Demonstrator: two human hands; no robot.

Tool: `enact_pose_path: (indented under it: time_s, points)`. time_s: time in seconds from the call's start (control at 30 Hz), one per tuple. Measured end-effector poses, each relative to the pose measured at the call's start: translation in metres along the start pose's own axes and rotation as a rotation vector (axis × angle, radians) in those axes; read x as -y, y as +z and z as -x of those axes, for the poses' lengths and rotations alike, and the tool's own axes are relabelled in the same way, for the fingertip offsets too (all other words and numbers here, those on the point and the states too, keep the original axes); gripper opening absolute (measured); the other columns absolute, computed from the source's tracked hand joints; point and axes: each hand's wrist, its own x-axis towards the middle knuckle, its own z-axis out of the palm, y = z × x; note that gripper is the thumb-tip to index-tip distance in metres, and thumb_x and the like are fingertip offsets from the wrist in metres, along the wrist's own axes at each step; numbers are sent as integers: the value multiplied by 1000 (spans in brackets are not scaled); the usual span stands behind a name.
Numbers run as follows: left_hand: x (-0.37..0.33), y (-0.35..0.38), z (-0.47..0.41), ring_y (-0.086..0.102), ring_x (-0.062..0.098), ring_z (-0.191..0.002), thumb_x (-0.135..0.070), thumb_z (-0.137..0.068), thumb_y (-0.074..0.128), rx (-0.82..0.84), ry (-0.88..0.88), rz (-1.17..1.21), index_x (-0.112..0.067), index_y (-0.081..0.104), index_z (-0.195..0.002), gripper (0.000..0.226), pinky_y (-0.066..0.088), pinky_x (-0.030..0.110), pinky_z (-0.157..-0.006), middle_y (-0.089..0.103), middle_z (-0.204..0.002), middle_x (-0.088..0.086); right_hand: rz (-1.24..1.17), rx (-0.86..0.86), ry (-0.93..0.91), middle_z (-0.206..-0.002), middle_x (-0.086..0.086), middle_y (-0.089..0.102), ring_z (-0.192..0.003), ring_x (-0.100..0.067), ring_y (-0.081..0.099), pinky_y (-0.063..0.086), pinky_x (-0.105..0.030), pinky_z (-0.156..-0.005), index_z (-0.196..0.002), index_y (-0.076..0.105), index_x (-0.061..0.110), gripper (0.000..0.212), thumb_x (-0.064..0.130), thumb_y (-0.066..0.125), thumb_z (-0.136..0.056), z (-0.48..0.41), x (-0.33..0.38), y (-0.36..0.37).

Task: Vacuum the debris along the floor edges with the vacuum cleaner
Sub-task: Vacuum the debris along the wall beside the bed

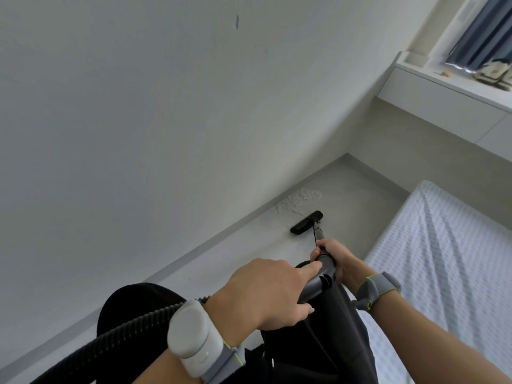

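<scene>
Gripping the wand (322,281) of the vacuum cleaner in both hands, a person stands facing a corner of the room. Left hand (270,293): fingers curled round the upper, handle end of the wand, with the index finger laid straight along the tube. Right hand (336,259): fingers closed round the tube further down, just beyond the left index fingertip. A ribbed black hose (110,336) runs from the handle end, passes under the left wrist and leaves at the lower left edge. The black floor head (307,222) sits flat on the pale floor (249,245), near the skirting board (194,250) and set at an angle to it. The debris (300,199), a patch of pale flakes, lies on the floor just beyond the head, close against the foot of the white wall (166,120); a few stray flakes lie just beside the head's end nearer the wall. A bed (443,259) with a pale checked cover stands to the right of the wand. A white window ledge (443,90) with a blue curtain (476,37) above it occupies the upper right. Each wrist carries a strapped band, and the left one bears a pale grey device (194,336).
</scene>
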Motion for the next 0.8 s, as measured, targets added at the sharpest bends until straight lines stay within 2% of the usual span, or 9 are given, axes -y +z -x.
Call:
enact_pose_path:
  time_s: [0.13,0.27,0.43,0.57,0.67,0.8]
  points:
    - [-13,2,-9,62,34,-100,-53,-104,50,30,80,-2,-43,11,-161,70,56,45,-87,63,-117,10,-16,-35,-15,-62,-5,43,-35,-13,45,43,-21,-35,-90,35,12,11,17,40,-99,6,4,-29]
    - [-17,3,-16,62,36,-104,-52,-104,51,51,106,-7,-43,11,-162,71,55,45,-88,62,-122,11,-18,-51,11,-54,-5,44,-35,-13,45,43,-20,-37,-92,35,12,10,17,40,-99,6,2,-41]
    - [1,8,-18,63,32,-95,-53,-104,49,42,55,8,-46,11,-161,69,55,42,-84,63,-112,7,-11,-46,23,-52,-5,43,-32,-12,43,42,-16,-38,-85,36,12,16,18,37,-100,-2,-1,-19]
    - [21,7,-14,59,25,-84,-55,-103,49,11,-28,28,-52,10,-160,69,53,39,-78,52,-94,-2,4,-36,-4,-66,-4,40,-31,-12,43,41,-15,-38,-82,35,12,19,16,36,-100,-16,2,12]
    - [31,5,-17,62,26,-87,-58,-102,49,-20,-79,37,-53,10,-159,69,55,41,-80,56,-97,-2,23,-9,-28,-67,-4,39,-30,-11,42,41,-15,-38,-81,34,12,19,16,36,-100,-25,9,32]
    - [32,-1,-17,63,28,-94,-58,-102,48,-33,-90,41,-50,9,-160,71,54,40,-82,64,-113,3,17,15,-51,-66,-3,39,-31,-10,42,41,-15,-38,-81,34,13,19,16,38,-99,-26,17,42]
